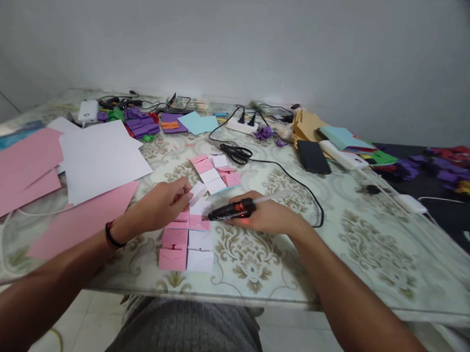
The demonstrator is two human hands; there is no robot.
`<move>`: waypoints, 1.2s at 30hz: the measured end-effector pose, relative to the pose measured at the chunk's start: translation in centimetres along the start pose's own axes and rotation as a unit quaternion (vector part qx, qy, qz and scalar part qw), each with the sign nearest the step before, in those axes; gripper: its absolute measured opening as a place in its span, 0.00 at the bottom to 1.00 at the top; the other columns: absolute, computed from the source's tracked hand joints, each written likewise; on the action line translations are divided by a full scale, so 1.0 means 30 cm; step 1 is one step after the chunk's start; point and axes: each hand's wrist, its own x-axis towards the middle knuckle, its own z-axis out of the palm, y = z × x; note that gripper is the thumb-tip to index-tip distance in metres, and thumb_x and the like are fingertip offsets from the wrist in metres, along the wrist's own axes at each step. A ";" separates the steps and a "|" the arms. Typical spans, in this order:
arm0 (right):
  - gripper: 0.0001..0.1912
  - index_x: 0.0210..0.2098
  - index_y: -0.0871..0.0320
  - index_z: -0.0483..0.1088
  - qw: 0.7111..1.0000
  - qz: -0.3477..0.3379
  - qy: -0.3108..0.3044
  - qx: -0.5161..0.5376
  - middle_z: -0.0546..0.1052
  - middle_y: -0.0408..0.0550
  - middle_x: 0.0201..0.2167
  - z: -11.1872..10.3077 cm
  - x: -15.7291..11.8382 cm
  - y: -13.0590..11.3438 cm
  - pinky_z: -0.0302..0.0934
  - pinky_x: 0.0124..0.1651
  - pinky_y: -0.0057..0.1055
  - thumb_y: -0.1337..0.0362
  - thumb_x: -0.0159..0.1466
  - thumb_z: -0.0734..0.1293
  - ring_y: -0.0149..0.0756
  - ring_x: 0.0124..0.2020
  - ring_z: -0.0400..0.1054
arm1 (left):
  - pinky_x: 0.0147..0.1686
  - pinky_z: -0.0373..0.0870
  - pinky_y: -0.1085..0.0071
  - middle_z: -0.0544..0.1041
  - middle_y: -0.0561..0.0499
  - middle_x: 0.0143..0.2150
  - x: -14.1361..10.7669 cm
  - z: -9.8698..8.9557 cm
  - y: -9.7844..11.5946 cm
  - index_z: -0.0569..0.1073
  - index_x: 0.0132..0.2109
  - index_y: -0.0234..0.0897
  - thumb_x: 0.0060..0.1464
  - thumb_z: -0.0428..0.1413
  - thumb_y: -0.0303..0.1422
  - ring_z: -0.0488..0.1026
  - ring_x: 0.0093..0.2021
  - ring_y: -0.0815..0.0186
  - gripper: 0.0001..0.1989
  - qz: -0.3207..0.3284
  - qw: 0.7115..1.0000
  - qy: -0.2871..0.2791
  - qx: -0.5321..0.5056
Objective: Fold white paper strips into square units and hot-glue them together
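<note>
1. Left hand (164,205): fingers closed in a pinch on a small white folded paper flap (197,192). Fingertips partly hide its near edge; whether it is joined to the paper below cannot be told.
2. Right hand (267,215): grasping a black glue gun with orange markings (235,210). Handle and trigger hidden by the hand; translucent stick (274,197) projects from the rear, blurred.
3. Pink-and-white panel of folded paper squares (173,259): flat on the floral-patterned table (252,290), below and between the hands. Upper left part covered by the left hand. Nozzle at its right edge, over a pink square; contact unclear.
4. Second pink-and-white folded paper block (213,181): just beyond the flap, in front of black-handled scissors (238,154).
5. Black cord (294,175): loops toward the right forearm; its end is not visible.
6. Multicoloured paper pile (452,165): far right, cut off by the frame, individual pieces indistinct.
</note>
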 end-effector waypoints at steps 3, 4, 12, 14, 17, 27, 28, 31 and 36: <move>0.14 0.40 0.57 0.82 1.000 0.009 0.011 0.009 0.80 0.44 0.29 0.005 0.003 -0.001 0.59 0.31 0.28 0.56 0.59 0.73 0.33 0.27 0.66 | 0.34 0.73 0.67 0.83 0.51 0.31 0.000 0.000 0.001 0.67 0.39 0.42 0.66 0.51 0.37 0.80 0.32 0.61 0.07 -0.002 1.000 -0.004 0.000; 0.14 0.40 0.57 0.81 1.000 0.012 0.013 0.008 0.80 0.44 0.29 0.006 0.003 -0.003 0.59 0.31 0.28 0.56 0.59 0.73 0.33 0.27 0.66 | 0.34 0.72 0.67 0.83 0.51 0.31 -0.001 -0.001 0.002 0.67 0.39 0.42 0.66 0.51 0.37 0.80 0.32 0.61 0.07 -0.003 1.000 -0.005 0.002; 0.10 0.33 0.59 0.78 0.999 -0.011 0.043 0.001 0.72 0.40 0.23 0.031 0.014 -0.009 0.54 0.28 0.28 0.58 0.58 0.72 0.30 0.24 0.59 | 0.34 0.69 0.68 0.82 0.54 0.32 0.002 -0.004 0.008 0.66 0.39 0.42 0.68 0.49 0.37 0.80 0.33 0.62 0.07 -0.023 0.999 -0.007 0.024; 0.10 0.31 0.59 0.75 0.999 -0.019 0.045 0.005 0.70 0.40 0.22 0.038 0.020 -0.004 0.53 0.28 0.28 0.57 0.58 0.72 0.30 0.24 0.58 | 0.34 0.69 0.68 0.82 0.54 0.32 0.003 -0.004 0.008 0.66 0.39 0.42 0.68 0.49 0.37 0.80 0.33 0.62 0.07 -0.017 1.000 -0.008 0.018; 0.10 0.28 0.58 0.72 0.999 -0.030 0.038 0.014 0.69 0.39 0.22 0.044 0.024 -0.001 0.54 0.29 0.28 0.58 0.58 0.71 0.29 0.24 0.57 | 0.35 0.69 0.68 0.82 0.54 0.31 0.005 -0.004 0.009 0.66 0.39 0.42 0.68 0.49 0.37 0.79 0.33 0.62 0.07 -0.012 1.000 -0.008 0.014; 0.08 0.29 0.59 0.74 0.999 -0.021 0.034 -0.001 0.69 0.39 0.21 0.045 0.023 -0.010 0.53 0.28 0.26 0.61 0.59 0.71 0.28 0.24 0.57 | 0.34 0.69 0.68 0.82 0.54 0.32 0.000 -0.006 0.005 0.66 0.40 0.42 0.68 0.49 0.37 0.80 0.33 0.63 0.07 -0.012 1.000 -0.009 0.020; 0.08 0.30 0.60 0.75 0.999 -0.017 0.035 -0.002 0.71 0.39 0.22 0.042 0.021 -0.011 0.53 0.28 0.26 0.61 0.59 0.72 0.28 0.24 0.57 | 0.34 0.69 0.68 0.82 0.54 0.31 0.000 -0.007 0.005 0.66 0.40 0.42 0.68 0.49 0.37 0.80 0.33 0.62 0.07 -0.012 1.000 -0.008 0.020; 0.09 0.34 0.60 0.78 0.999 -0.005 0.033 -0.002 0.76 0.41 0.25 0.027 0.012 -0.011 0.56 0.29 0.26 0.59 0.59 0.72 0.29 0.25 0.60 | 0.34 0.69 0.68 0.82 0.54 0.31 0.000 -0.007 0.005 0.66 0.39 0.42 0.67 0.50 0.37 0.80 0.32 0.62 0.07 -0.011 1.000 -0.006 0.022; 0.14 0.40 0.59 0.82 0.999 0.017 0.029 -0.020 0.80 0.44 0.29 -0.001 -0.007 -0.005 0.59 0.30 0.27 0.57 0.59 0.72 0.32 0.27 0.66 | 0.34 0.69 0.68 0.82 0.54 0.31 -0.001 -0.004 0.006 0.65 0.39 0.42 0.67 0.50 0.36 0.80 0.32 0.62 0.07 -0.011 1.000 -0.008 0.015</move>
